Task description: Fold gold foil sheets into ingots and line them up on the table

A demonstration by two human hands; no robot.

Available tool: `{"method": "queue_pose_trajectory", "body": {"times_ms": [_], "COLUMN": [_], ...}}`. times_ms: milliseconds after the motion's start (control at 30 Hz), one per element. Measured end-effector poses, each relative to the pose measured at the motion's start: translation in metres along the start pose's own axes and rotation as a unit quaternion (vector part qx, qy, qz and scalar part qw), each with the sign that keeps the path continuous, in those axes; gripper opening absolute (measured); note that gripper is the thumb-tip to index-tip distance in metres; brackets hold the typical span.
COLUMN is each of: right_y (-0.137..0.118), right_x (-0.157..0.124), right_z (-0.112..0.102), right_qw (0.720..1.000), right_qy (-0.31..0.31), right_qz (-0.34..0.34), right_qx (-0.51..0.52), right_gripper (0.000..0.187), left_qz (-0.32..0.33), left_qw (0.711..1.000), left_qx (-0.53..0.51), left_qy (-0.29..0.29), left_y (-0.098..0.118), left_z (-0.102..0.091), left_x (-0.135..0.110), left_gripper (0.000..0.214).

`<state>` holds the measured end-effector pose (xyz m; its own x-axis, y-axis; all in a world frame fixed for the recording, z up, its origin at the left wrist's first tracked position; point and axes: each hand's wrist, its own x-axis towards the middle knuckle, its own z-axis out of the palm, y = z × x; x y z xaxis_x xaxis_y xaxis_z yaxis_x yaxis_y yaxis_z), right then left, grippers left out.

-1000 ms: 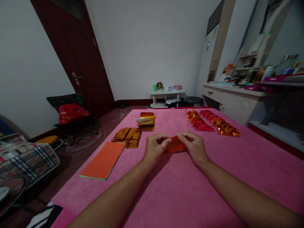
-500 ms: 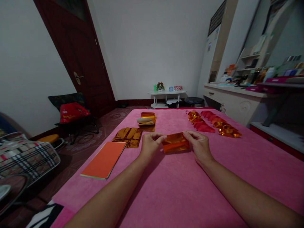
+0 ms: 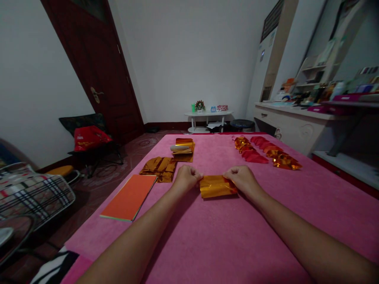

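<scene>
A small sheet of shiny gold foil paper (image 3: 218, 187) is stretched between my two hands, low over the pink cloth. My left hand (image 3: 187, 178) pinches its left edge near the top corner. At the upper right corner, the fingers of my right hand (image 3: 241, 177) are closed on the same sheet. Creased gold foil sheets (image 3: 160, 169) lie just left of my left hand. Behind them is a stack of gold foil paper (image 3: 184, 154) with a grey roll-shaped piece on it. An orange pad of paper (image 3: 130, 197) rests nearer, at the left.
Pink cloth (image 3: 225, 244) covers the table. Two rows of folded red paper pieces (image 3: 255, 156) and gold foil pieces (image 3: 286, 161) lie at the far right. A chair with a red bag (image 3: 91, 138) stands left; a cluttered white dresser (image 3: 293, 118) is at the right.
Both hands have lowered the foil sheet slightly toward the table and toward me. Its visible face has turned from dark orange to bright gold as it tilted.
</scene>
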<state>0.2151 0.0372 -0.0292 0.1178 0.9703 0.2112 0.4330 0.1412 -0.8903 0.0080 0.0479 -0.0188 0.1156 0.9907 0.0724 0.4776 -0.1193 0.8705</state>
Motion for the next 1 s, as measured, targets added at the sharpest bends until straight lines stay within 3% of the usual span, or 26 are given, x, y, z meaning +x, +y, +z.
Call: {"method": "queue_pose_trajectory", "body": {"times_ms": [200, 400, 467, 567, 700, 1000], "right_y": [0.007, 0.007, 0.008, 0.01, 0.009, 0.006], "right_x": [0.0, -0.005, -0.005, -0.004, -0.003, -0.004], "right_z": [0.003, 0.004, 0.004, 0.003, 0.001, 0.001], "right_qw": [0.976, 0.967, 0.975, 0.989, 0.993, 0.987], "right_qy": [-0.009, 0.009, 0.024, 0.054, 0.082, 0.083], "right_qz": [-0.047, -0.064, -0.077, -0.084, -0.082, -0.102], "right_qx": [-0.213, -0.245, -0.207, -0.104, 0.011, 0.088], "right_gripper": [0.016, 0.018, 0.018, 0.022, 0.027, 0.025], "left_qz": [0.08, 0.111, 0.123, 0.111, 0.079, 0.071], "left_qw": [0.973, 0.961, 0.972, 0.992, 0.983, 0.972], "left_qx": [0.18, 0.225, 0.176, 0.021, -0.167, -0.225], "left_qy": [0.121, 0.113, 0.092, 0.048, 0.003, 0.009], "left_y": [-0.006, -0.01, -0.014, -0.02, -0.019, -0.009], "left_z": [0.008, 0.008, 0.007, 0.006, 0.008, 0.005], "left_x": [-0.009, -0.013, -0.009, 0.0, 0.003, -0.003], "left_gripper": [0.014, 0.013, 0.017, 0.024, 0.024, 0.028]}}
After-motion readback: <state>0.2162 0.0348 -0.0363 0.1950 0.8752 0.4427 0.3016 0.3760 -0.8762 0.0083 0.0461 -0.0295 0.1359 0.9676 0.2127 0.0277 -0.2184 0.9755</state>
